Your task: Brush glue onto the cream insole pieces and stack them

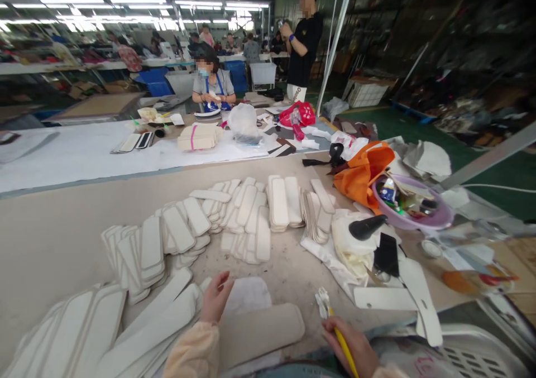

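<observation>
My left hand (215,298) rests with fingers stretched out on the left end of a beige padded strip (262,329) lying on the worktable near me. My right hand (352,349) is closed round a yellow-handled brush (335,326) whose white bristles point up and left, just right of the strip. Under the strip's far edge lies a white cloth (249,292). Long white strips (138,328) fan out to the left of my left hand.
Piles of white oblong pieces (234,216) cover the table (54,238) ahead. On the right are an orange bag (360,174), a purple bowl (439,219) of oddments, a black tool (367,227) and a white crate (469,355). A seated person (213,85) and a standing person (304,40) work beyond.
</observation>
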`<action>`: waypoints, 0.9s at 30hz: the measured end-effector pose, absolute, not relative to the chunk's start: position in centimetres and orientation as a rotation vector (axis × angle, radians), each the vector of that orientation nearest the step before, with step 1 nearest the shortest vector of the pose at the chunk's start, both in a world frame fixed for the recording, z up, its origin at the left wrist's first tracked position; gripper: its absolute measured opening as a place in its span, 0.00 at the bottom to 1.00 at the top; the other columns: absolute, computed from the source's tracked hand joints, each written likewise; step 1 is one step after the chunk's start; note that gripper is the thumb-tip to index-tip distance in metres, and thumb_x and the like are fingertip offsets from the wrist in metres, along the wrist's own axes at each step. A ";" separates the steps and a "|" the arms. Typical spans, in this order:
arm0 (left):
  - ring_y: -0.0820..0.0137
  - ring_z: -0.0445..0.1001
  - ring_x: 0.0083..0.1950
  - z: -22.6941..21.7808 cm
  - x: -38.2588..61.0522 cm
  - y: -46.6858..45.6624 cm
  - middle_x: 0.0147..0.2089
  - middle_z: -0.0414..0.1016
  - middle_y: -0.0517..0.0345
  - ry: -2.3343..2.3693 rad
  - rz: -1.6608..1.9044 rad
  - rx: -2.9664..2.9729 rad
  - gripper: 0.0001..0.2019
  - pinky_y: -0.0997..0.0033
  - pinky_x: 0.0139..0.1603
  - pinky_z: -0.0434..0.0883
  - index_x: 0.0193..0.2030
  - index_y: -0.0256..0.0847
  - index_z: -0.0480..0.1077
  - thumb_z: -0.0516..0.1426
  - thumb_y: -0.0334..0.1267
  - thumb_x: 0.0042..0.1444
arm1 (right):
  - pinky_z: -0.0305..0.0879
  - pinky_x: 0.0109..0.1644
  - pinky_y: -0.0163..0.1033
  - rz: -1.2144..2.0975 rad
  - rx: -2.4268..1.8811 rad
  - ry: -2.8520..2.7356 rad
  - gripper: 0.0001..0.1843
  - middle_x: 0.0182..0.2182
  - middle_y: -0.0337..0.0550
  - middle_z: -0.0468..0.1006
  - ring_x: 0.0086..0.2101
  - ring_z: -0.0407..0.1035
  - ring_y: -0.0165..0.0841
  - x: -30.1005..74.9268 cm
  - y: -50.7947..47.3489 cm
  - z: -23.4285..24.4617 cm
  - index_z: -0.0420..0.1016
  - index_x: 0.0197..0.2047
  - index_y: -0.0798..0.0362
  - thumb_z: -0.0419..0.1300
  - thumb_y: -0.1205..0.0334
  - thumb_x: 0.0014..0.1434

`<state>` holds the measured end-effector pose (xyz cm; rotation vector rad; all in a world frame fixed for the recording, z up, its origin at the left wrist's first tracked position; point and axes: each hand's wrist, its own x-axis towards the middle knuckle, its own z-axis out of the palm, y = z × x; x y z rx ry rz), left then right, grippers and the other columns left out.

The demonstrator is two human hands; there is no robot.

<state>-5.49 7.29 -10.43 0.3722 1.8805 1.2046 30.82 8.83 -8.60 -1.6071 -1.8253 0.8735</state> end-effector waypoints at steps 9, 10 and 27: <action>0.46 0.57 0.67 -10.4 -7.1 -7.1 0.64 0.64 0.45 1.972 0.882 0.978 0.40 0.46 0.69 0.49 0.56 0.44 0.70 0.70 0.34 0.30 | 0.68 0.50 0.40 1.074 -1.105 -2.254 0.06 0.40 0.46 0.79 0.43 0.74 0.39 29.5 9.6 -9.5 0.72 0.37 0.48 0.56 0.61 0.55; 0.46 0.55 0.68 -10.8 -6.8 -7.8 0.66 0.60 0.45 1.973 0.824 1.061 0.42 0.44 0.69 0.50 0.60 0.43 0.66 0.69 0.33 0.32 | 0.68 0.52 0.42 1.083 -1.057 -2.291 0.06 0.42 0.47 0.79 0.45 0.73 0.40 29.1 9.7 -9.7 0.72 0.37 0.48 0.58 0.61 0.54; 0.53 0.61 0.65 -13.6 -5.2 -7.7 0.66 0.60 0.40 1.914 0.528 1.643 0.39 0.49 0.65 0.61 0.65 0.37 0.57 0.63 0.35 0.45 | 0.57 0.62 0.52 0.819 -0.954 -2.754 0.25 0.54 0.53 0.70 0.59 0.58 0.49 26.0 9.0 -11.7 0.69 0.45 0.53 0.63 0.76 0.42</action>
